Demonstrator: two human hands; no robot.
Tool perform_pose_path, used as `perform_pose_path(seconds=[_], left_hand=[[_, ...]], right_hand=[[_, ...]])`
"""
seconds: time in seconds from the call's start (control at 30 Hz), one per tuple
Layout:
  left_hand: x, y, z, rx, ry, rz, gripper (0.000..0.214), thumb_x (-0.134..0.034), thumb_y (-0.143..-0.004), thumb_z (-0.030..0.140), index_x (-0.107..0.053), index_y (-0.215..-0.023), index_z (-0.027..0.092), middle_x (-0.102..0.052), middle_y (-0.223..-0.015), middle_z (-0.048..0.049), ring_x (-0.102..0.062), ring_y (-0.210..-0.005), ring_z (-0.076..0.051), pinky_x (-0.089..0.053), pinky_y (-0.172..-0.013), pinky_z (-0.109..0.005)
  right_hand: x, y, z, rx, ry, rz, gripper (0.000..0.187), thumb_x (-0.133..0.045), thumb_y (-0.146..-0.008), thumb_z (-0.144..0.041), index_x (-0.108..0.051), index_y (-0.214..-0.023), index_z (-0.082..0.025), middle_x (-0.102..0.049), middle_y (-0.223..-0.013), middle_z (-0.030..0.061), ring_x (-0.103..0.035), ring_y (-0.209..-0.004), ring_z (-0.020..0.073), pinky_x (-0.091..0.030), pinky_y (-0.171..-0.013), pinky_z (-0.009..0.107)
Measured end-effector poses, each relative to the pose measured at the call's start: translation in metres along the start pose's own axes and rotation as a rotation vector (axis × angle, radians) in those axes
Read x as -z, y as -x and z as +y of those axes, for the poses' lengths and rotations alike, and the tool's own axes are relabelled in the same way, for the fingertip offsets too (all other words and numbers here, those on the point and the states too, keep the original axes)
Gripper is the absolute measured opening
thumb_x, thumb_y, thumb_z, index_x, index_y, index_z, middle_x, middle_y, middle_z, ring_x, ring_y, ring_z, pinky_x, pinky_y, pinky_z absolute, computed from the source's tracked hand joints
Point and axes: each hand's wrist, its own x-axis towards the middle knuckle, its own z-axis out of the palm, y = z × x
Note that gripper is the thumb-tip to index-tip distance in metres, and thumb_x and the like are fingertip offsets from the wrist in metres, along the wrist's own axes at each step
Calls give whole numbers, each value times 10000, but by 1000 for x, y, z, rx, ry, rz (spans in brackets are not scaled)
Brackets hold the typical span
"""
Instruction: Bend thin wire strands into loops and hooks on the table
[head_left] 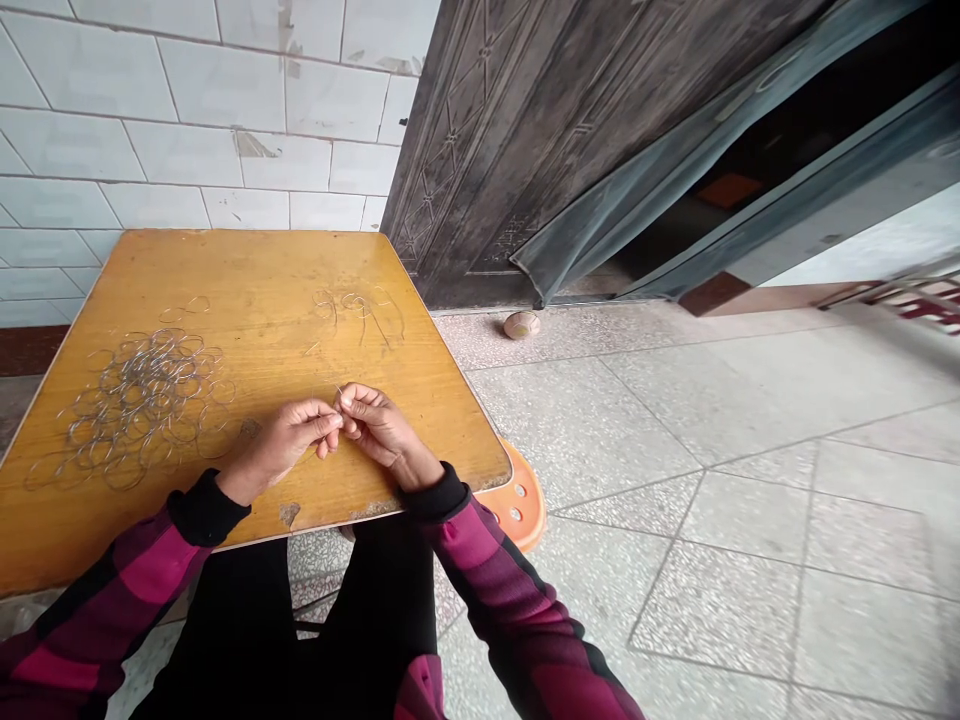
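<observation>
My left hand (289, 440) and my right hand (379, 425) meet over the near part of a wooden table (262, 270). Both pinch a thin wire piece (339, 395) between their fingertips; its shape is too fine to make out. A heap of several thin wire rings (146, 400) lies on the table to the left of my hands. A smaller group of linked wire rings (360, 310) lies further back, beyond my hands. My sleeves are pink and black.
An orange plastic stool (517, 505) pokes out under the table's right corner. A small round ball (521, 324) lies on the stone floor by a dark metal door (540, 130). A white tiled wall (187, 110) stands behind the table.
</observation>
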Motion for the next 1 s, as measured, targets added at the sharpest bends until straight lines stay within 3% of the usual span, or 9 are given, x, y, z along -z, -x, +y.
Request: perform_pose_path(seconds=[0.23,0.47,0.77,0.87,1.0], left_hand=[[2,0,-1,-4,-52,-23,200,-603,-853,300,-619,-732,143,-601,-663,3,-525,-583,-95,-403,-620,-250],[-4,8,-7,28,-216,-49,284,-560,-890,356,-625,-704,152,-631,-615,-11,-555,-555,-112,-436,-630,-262],[-16,23,-7,-89,-506,-28,215,-450,-933,257,-557,-763,180,-637,-637,15,-564,-502,-93,-448,-596,-238],[-15,23,-3,-108,-614,-12,167,-452,-923,233,-549,-794,189,-657,-683,4,-614,-603,-120,-460,-646,-249],[-8,19,3,-267,-738,19,52,-544,-837,159,-582,-864,183,-683,-853,-44,-642,-817,-170,-473,-776,-284]], right_hand=[[-1,0,0,2,-38,30,285,-856,-633,-323,-629,-668,-154,-573,-611,-57,-423,-447,19,-365,-444,146],[2,1,-11,148,17,201,288,-831,-659,-339,-593,-691,-179,-538,-629,-50,-429,-482,37,-345,-430,142],[14,-2,-23,251,5,325,245,-789,-658,-292,-573,-688,-180,-529,-664,-48,-407,-485,37,-318,-429,163],[15,-2,-24,276,63,305,278,-801,-669,-334,-570,-686,-181,-530,-653,-51,-427,-489,38,-318,-442,165],[13,-2,-23,220,174,259,318,-815,-645,-399,-593,-686,-175,-531,-574,-49,-436,-476,52,-313,-458,183]])
